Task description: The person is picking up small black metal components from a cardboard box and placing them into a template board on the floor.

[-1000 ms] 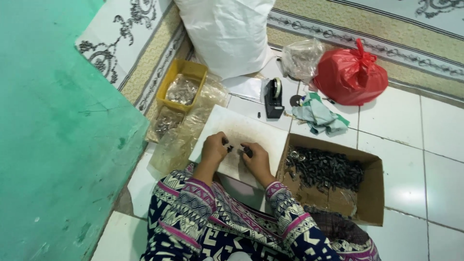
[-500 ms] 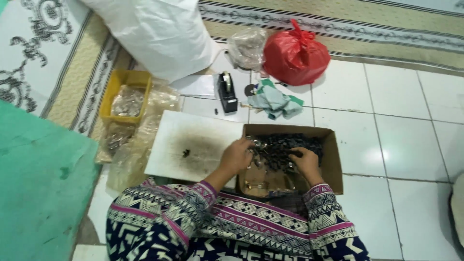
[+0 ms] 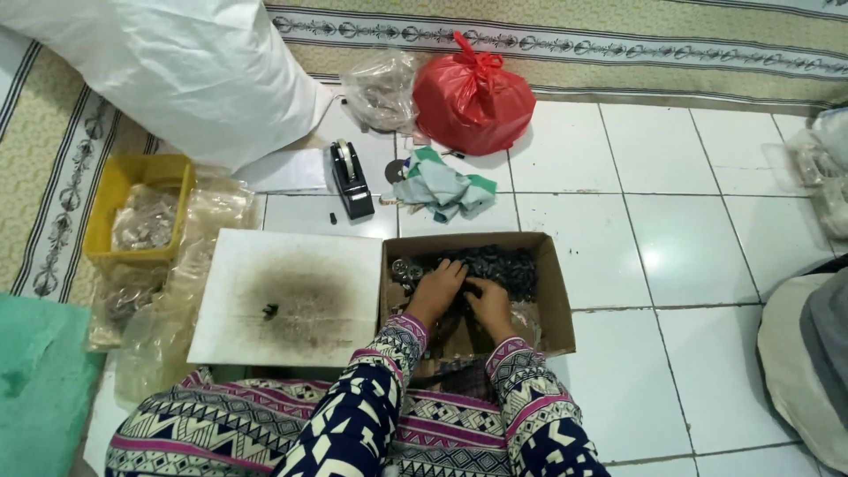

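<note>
White tiled floor (image 3: 689,265), glossy, grey grout lines, patterned carpet border at the far edge. Person sits on it, patterned sleeves in navy, pink and white nearest the camera.

Both hands are down inside the cardboard box (image 3: 555,300). Left hand (image 3: 437,290) lies palm down with its fingers curled into the heap of small dark parts (image 3: 495,263); right hand (image 3: 488,305) sits just beside it, fingers bent into the same heap. Cannot tell whether either hand actually pinches a piece, as the fingertips are buried.

Progress, as a judgement: early or mid-way. Box looks well stocked with parts. White board (image 3: 291,296) just left of the hands carries only one or two tiny dark pieces (image 3: 270,310) on a grey sooty smudge, so little is laid out.

Parts look small, dark, probably metal, jumbled. Box is plain brown corrugated, flaps open. Board is flat, matte, rectangular.

Further left of the hands: crinkly clear plastic bags (image 3: 190,238), yellow plastic tray (image 3: 115,190) with bagged pieces.

Beyond the fingers: black tape dispenser (image 3: 351,181), crumpled green-white cloth (image 3: 442,187), knotted red plastic bag (image 3: 473,97), clear bag (image 3: 382,88), big white woven sack (image 3: 168,71).
</note>
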